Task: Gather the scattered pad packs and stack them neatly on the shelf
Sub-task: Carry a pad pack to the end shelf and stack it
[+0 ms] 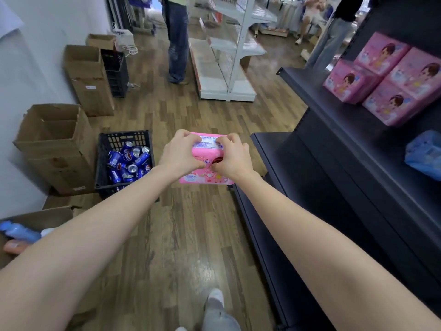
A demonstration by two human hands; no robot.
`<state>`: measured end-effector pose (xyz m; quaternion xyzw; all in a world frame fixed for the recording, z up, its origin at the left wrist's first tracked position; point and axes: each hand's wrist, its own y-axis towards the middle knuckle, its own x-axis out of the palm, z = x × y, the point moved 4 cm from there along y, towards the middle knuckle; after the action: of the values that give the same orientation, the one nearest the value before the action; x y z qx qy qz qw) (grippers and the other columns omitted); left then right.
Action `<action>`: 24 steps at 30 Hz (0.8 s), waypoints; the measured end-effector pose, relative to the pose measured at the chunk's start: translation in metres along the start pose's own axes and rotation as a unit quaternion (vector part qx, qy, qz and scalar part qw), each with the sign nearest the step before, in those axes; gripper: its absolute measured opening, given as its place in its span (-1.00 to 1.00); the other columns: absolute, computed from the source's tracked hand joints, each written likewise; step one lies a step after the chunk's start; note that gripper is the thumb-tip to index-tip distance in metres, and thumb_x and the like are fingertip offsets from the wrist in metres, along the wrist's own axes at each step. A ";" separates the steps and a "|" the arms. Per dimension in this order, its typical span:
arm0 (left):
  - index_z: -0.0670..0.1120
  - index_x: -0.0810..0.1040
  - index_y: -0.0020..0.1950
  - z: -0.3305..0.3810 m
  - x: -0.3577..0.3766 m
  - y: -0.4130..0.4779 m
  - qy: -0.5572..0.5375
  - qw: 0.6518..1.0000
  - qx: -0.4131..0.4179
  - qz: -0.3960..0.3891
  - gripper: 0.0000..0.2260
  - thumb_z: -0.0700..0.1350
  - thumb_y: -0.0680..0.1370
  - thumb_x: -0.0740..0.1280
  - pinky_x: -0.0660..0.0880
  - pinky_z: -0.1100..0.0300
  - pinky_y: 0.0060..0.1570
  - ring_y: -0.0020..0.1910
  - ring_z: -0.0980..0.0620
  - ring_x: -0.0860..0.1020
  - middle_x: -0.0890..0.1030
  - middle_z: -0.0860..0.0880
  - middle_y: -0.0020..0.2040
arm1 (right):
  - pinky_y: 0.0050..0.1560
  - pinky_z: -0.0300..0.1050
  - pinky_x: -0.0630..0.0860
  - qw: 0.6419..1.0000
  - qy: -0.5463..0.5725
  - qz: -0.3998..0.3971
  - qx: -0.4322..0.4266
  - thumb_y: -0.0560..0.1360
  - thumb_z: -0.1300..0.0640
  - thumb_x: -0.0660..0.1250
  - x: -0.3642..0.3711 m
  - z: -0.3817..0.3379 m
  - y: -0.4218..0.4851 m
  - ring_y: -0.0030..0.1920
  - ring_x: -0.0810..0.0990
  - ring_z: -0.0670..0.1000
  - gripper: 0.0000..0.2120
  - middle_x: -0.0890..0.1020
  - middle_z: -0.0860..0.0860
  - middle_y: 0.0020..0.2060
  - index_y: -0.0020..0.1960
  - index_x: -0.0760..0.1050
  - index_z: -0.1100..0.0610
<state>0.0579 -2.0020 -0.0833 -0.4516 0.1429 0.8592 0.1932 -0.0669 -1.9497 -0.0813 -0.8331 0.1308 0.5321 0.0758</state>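
Mid-aisle, left hand [181, 151] and right hand [235, 156] half cover the pad pack [205, 177].

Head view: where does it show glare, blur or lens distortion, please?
In the head view, a soft glare patch lies on the wooden floor; also in the head view, wide-angle distortion bends the edges of the dark shelf; in the head view, the print on the pink pad pack, gripped by the left hand and right hand, is too blurred to read.
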 end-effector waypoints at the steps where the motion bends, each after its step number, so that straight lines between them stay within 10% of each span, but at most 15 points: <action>1: -0.07 0.41 0.36 -0.001 0.003 0.004 -0.001 1.000 -0.001 -0.004 -0.38 -0.03 0.35 0.51 0.36 0.11 0.15 0.24 -0.06 0.42 0.34 -0.03 0.31 | 0.00 -0.10 0.38 1.000 -0.003 0.000 0.003 0.40 0.11 0.42 0.001 0.002 0.004 0.20 0.29 0.16 -0.42 0.31 0.03 0.30 0.36 0.31 0.11; 24: -0.09 0.40 0.37 0.054 0.025 0.212 0.007 0.999 0.050 0.012 -0.40 -0.05 0.37 0.49 0.34 0.12 0.17 0.26 -0.06 0.42 0.33 -0.04 0.33 | 0.08 0.03 0.46 0.998 -0.009 0.051 0.036 0.40 0.16 0.37 -0.051 0.077 0.193 0.19 0.28 0.19 -0.44 0.27 0.03 0.32 0.36 0.30 0.08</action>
<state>-0.0921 -2.1620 -0.0591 -0.4454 0.1924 0.8501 0.2048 -0.2113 -2.1062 -0.0651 -0.8172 0.1921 0.5375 0.0798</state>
